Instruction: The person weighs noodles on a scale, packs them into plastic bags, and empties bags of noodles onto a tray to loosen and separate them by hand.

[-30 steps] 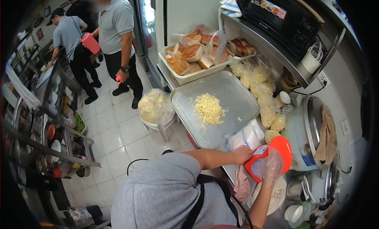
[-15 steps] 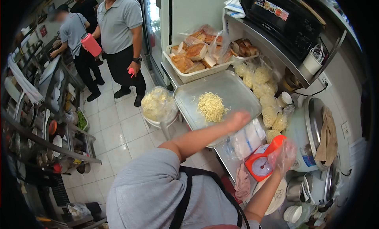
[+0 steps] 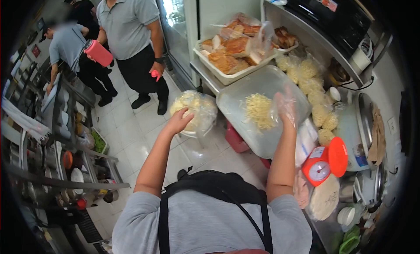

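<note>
A loose pile of pale yellow noodles (image 3: 260,112) lies on a large metal tray (image 3: 232,96). My right hand (image 3: 286,106), inside clear, loose plastic, is over the tray just right of the pile. Its fingers look stretched out, with nothing visible gripped in them. My left hand (image 3: 180,121) is bare, its fingers apart, at the near left side of a bulky clear plastic bag of pale noodles (image 3: 197,107) that fills a white container. Whether the left fingertips touch the bag is hard to tell.
A basket of browned meat pieces (image 3: 229,50) stands behind the tray. Bagged noodle portions (image 3: 316,97) line its right side. An orange scale (image 3: 318,170) sits nearer me. A person (image 3: 127,26) stands beyond the bag, holding a pink bottle (image 3: 99,53). Others work behind.
My right hand has moved from the scale to the tray beside the noodles. My left hand has swung left from over the tray to the noodle bag. The view has shifted.
</note>
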A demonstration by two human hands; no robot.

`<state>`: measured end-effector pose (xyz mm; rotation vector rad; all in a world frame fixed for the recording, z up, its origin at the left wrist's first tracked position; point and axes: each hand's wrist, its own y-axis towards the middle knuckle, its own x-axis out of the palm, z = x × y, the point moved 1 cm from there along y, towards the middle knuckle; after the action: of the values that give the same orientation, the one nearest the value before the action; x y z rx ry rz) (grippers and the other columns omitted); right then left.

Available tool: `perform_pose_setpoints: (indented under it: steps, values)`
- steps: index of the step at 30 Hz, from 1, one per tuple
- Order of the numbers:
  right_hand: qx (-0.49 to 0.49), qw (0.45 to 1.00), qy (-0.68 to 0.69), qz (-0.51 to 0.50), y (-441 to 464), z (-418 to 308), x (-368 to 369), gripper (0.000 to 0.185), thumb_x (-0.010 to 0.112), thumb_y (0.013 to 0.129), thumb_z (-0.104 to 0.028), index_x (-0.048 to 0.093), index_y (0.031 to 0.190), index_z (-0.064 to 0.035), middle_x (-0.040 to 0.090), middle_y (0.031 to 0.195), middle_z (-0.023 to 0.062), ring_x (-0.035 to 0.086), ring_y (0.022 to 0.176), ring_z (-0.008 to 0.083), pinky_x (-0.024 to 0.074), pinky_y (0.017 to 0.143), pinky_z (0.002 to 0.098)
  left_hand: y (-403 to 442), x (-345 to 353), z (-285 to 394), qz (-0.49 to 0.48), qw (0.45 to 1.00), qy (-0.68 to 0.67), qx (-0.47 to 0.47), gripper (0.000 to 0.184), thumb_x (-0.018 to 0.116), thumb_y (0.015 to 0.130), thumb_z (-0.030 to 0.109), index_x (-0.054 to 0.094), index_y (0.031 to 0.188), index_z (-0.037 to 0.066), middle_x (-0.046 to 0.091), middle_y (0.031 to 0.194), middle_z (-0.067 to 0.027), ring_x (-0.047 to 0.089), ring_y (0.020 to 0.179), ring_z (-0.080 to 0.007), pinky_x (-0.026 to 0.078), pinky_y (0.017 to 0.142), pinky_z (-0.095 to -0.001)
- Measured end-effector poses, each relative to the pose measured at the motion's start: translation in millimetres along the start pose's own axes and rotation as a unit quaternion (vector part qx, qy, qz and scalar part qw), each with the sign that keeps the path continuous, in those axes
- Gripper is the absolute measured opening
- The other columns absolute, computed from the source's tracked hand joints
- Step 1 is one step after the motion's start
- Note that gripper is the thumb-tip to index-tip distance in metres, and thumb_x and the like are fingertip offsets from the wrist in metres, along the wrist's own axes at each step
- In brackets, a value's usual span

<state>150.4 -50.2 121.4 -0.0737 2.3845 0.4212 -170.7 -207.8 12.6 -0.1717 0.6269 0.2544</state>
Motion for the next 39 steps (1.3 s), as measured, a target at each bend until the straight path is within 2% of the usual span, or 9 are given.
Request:
perform_pose_setpoints:
  steps: [4, 6, 11, 18, 24, 28, 30, 36, 39]
  values:
    - [-0.186, 0.971, 0.142, 0.039, -23, -85, 109, 0.046, 0.051, 0.074, -0.019, 0.039, 0.115, -0.0024, 0.044, 0.113, 0.0185, 0.043, 0.103, 0.0323, 0.0309, 0.09, 0.0357, -31, -54, -32, 0.025, 0.987, -0.159, 0.006, 0.054, 0.056, 0.075, 0.03, 0.037, 0.116, 0.002, 0.045, 0.105, -0.0144, 0.048, 0.088, -0.0178, 0.04, 0.076, -0.0277]
    - [-0.078, 0.938, 0.256, -0.221, -54, -116, 190, 0.048, 0.052, 0.074, -0.022, 0.039, 0.116, -0.004, 0.045, 0.113, 0.0166, 0.044, 0.103, 0.0289, 0.0323, 0.088, 0.0338, -36, -68, -38, 0.065, 0.979, -0.185, 0.063, 0.049, 0.054, 0.076, 0.026, 0.038, 0.115, 0.002, 0.045, 0.105, -0.0142, 0.047, 0.088, -0.0172, 0.039, 0.077, -0.0267]
    - [-0.062, 0.87, 0.297, -0.388, -124, -175, 289, 0.055, 0.056, 0.072, -0.031, 0.037, 0.118, -0.007, 0.047, 0.109, 0.0126, 0.047, 0.097, 0.0241, 0.0369, 0.083, 0.0323, -50, -92, -61, -0.02, 0.948, -0.318, 0.021, 0.038, 0.048, 0.08, 0.017, 0.039, 0.114, 0.004, 0.046, 0.104, -0.0081, 0.044, 0.095, -0.0141, 0.035, 0.082, -0.0271]
    - [0.323, 0.658, 0.55, -0.4, -123, -113, 375, 0.041, 0.06, 0.072, -0.031, 0.045, 0.104, -0.011, 0.05, 0.089, 0.0024, 0.05, 0.076, 0.014, 0.0445, 0.066, 0.0301, -57, -75, -74, -0.15, 0.918, -0.364, 0.045, 0.034, 0.051, 0.077, 0.01, 0.043, 0.11, 0.003, 0.048, 0.101, -0.0069, 0.044, 0.094, -0.0135, 0.036, 0.081, -0.0271]
    - [0.273, 0.697, 0.549, -0.371, -111, -142, 338, 0.028, 0.054, 0.078, -0.03, 0.048, 0.098, -0.0116, 0.05, 0.083, 0.0023, 0.05, 0.073, 0.0126, 0.0419, 0.058, 0.0244, -37, -89, -91, 0.215, 0.975, -0.032, 0.041, 0.034, 0.045, 0.082, 0.02, 0.04, 0.111, 0.005, 0.047, 0.102, -0.0062, 0.046, 0.091, -0.0161, 0.039, 0.075, -0.0285]
    - [0.274, 0.607, 0.552, -0.502, -124, -169, 300, 0.03, 0.052, 0.079, -0.032, 0.048, 0.098, -0.0098, 0.051, 0.087, 0.0043, 0.05, 0.074, 0.0134, 0.0395, 0.057, 0.0231, -23, -86, -99, -0.029, 0.912, -0.401, -0.085, 0.029, 0.04, 0.084, 0.024, 0.042, 0.106, 0.005, 0.05, 0.099, -0.0074, 0.05, 0.084, -0.0157, 0.042, 0.067, -0.0269]
    - [0.263, 0.561, 0.548, -0.562, -128, -171, 291, 0.031, 0.051, 0.079, -0.033, 0.048, 0.097, -0.0088, 0.051, 0.088, 0.0046, 0.05, 0.074, 0.0131, 0.0394, 0.057, 0.0234, -15, -71, -110, -0.006, 0.93, -0.36, -0.068, 0.021, 0.039, 0.083, 0.016, 0.047, 0.092, -0.001, 0.052, 0.081, -0.0071, 0.049, 0.069, -0.0164, 0.042, 0.059, -0.0286]
    - [0.153, 0.743, 0.399, -0.516, -126, -135, 225, 0.041, 0.043, 0.083, -0.03, 0.04, 0.116, -0.0054, 0.051, 0.102, 0.008, 0.052, 0.084, 0.017, 0.0427, 0.074, 0.027, 6, -46, -171, 0.144, 0.976, -0.16, -0.024, 0.02, 0.04, 0.081, 0.016, 0.05, 0.082, -0.001, 0.052, 0.076, -0.0078, 0.048, 0.061, -0.0184, 0.04, 0.055, -0.0303]
    - [0.163, 0.768, 0.489, -0.38, -100, -94, 139, 0.039, 0.045, 0.082, -0.024, 0.04, 0.115, -0.0049, 0.052, 0.105, 0.0084, 0.054, 0.088, 0.018, 0.0427, 0.074, 0.0286, 3, -73, -199, 0.133, 0.827, -0.513, -0.188, 0.018, 0.041, 0.081, 0.018, 0.049, 0.088, 0.003, 0.053, 0.079, -0.0063, 0.05, 0.066, -0.0185, 0.041, 0.054, -0.0295]
